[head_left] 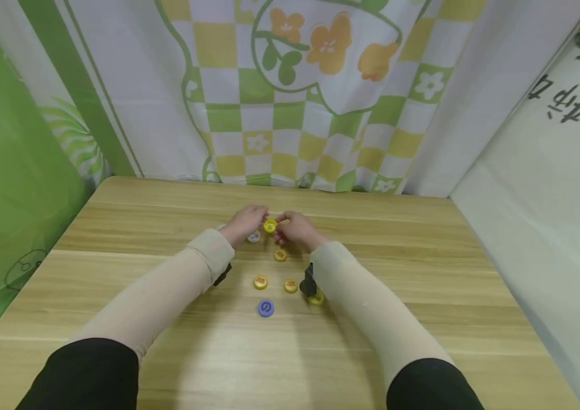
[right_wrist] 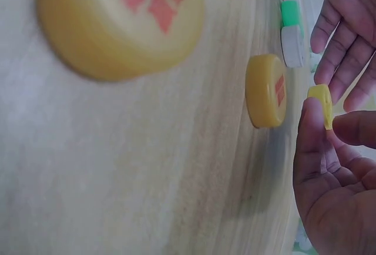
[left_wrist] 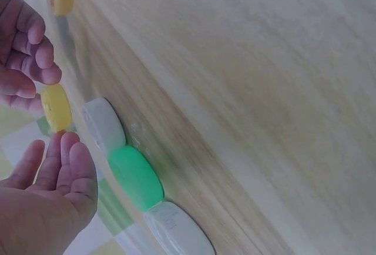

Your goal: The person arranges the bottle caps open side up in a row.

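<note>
My right hand [head_left: 296, 229] pinches a yellow bottle cap [head_left: 270, 226] between thumb and fingers, a little above the wooden table. From the other side, my left hand [head_left: 246, 222] reaches toward the same cap, its fingers nearly straight and a fingertip at the cap's edge. Below the left hand, a white cap [left_wrist: 104, 124], a green cap [left_wrist: 136, 177] and a second white cap [left_wrist: 179, 231] lie in a touching row. In the head view the left hand and sleeve hide most of that row. Close to the right hand lies an orange-yellow cap [right_wrist: 266, 91] with red print.
Nearer on the table [head_left: 208, 364] are two more orange-yellow caps, a left one [head_left: 260, 282] and a right one [head_left: 291, 285], plus a purple-blue cap [head_left: 266, 308]. A yellow piece [head_left: 316, 299] sits partly hidden under the right wrist camera. A patterned curtain [head_left: 315, 136] hangs behind.
</note>
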The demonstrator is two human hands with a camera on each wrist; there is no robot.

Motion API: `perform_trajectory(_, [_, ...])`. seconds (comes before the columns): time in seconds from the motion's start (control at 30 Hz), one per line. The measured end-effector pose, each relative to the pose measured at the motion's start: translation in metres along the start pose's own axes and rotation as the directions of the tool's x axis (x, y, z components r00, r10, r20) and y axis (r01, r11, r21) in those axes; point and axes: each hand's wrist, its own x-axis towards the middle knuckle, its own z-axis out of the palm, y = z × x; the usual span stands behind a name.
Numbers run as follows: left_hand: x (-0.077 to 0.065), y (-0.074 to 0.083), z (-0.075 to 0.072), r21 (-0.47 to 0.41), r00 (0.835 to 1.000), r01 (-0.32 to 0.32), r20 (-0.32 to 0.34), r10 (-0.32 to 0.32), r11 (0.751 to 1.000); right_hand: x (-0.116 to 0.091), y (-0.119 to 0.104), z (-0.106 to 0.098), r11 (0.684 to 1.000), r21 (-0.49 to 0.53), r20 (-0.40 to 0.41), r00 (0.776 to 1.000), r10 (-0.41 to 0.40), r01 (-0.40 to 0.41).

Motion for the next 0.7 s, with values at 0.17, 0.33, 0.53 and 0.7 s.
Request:
perform_trajectory(0.17, [0.0003, -0.0007, -0.0034, 0.032, 1.0, -0.008, 0.006, 0.008, 0.999, 0.0047, 0.0005, 0.0024, 1.0, 0.004, 0.021, 0.999, 0.026, -0.026])
perform_trajectory(0.33, [0.0008, 0.0014, -0.0039, 0.158, 0.999, -0.027, 0.039, 0.021, 0.987, 0.0047, 0.0024, 0.003, 0.999, -0.042, 0.027, 0.999, 0.026, -0.025])
perform_trajectory(0.53, [0.0004, 0.0036, -0.0051, 0.282, 0.997, -0.034, 0.081, 0.012, 0.959, 0.0056, 0.0037, 0.0035, 0.996, -0.09, 0.052, 0.998, 0.024, -0.019])
perform_trajectory(0.7, [0.0034, 0.0035, -0.0055, 0.341, 0.995, -0.047, 0.097, 0.015, 0.939, 0.007, 0.0044, 0.0031, 0.992, -0.123, 0.056, 0.998, 0.031, -0.024])
